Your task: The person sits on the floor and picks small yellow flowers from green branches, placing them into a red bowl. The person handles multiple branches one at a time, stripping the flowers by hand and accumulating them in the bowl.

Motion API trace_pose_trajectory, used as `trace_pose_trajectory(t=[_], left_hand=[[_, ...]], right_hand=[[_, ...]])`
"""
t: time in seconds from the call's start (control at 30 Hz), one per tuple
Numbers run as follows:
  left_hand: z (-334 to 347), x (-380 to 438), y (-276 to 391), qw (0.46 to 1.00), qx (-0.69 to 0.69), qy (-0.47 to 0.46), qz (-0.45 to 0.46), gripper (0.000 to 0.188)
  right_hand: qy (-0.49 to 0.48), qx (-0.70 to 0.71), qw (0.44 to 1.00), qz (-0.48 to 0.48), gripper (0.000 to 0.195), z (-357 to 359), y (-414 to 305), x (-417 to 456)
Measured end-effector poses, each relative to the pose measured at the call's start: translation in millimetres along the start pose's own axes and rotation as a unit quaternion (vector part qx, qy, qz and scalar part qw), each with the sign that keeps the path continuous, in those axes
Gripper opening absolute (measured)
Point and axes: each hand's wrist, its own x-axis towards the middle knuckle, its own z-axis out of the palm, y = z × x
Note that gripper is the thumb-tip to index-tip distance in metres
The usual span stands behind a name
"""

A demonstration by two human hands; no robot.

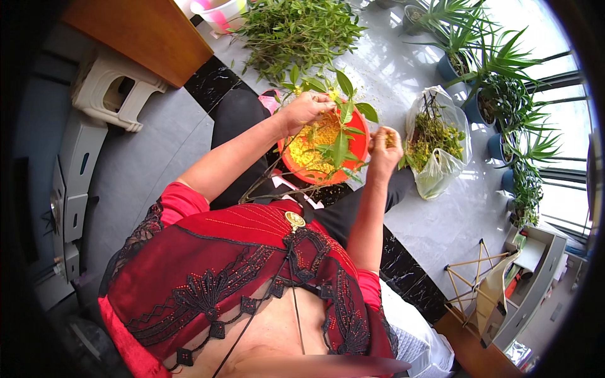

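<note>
A red plastic basin (361, 127) stands between my legs, with small yellow blossoms (309, 151) lying in it. A leafy branch with yellow flowers (347, 111) reaches over the basin, its bare stems running down towards my chest. My left hand (307, 111) pinches this branch above the basin's upper left part. At the basin's right rim is my right hand (386, 144), its fingers curled around a small bunch of yellow blossoms (390, 138).
Cut leafy branches (302, 35) are heaped on the tiled floor beyond the basin, beside a white and pink tub (220, 16). A clear plastic bag (437, 175) of flowering twigs lies right. Potted plants (482, 106) line the window. A plastic stool (116, 90) stands left, a folding stool (477, 288) lower right.
</note>
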Motion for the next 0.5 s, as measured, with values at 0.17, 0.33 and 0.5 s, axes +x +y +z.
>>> trace_pose_trajectory(t=[0.17, 0.33, 0.5], left_hand=[[-22, 3, 2, 0.999, 0.009, 0.036, 0.024, 0.012], [-22, -6, 25, 0.982, 0.012, 0.144, 0.118, 0.012], [-45, -7, 42, 0.958, -0.021, 0.202, 0.204, 0.011]], right_hand=[[0.046, 0.120, 0.989, 0.072, 0.009, -28, -16, 20], [0.121, 0.041, 0.992, 0.001, 0.007, -39, -44, 30], [0.191, -0.061, 0.975, -0.095, 0.008, -49, -49, 25]])
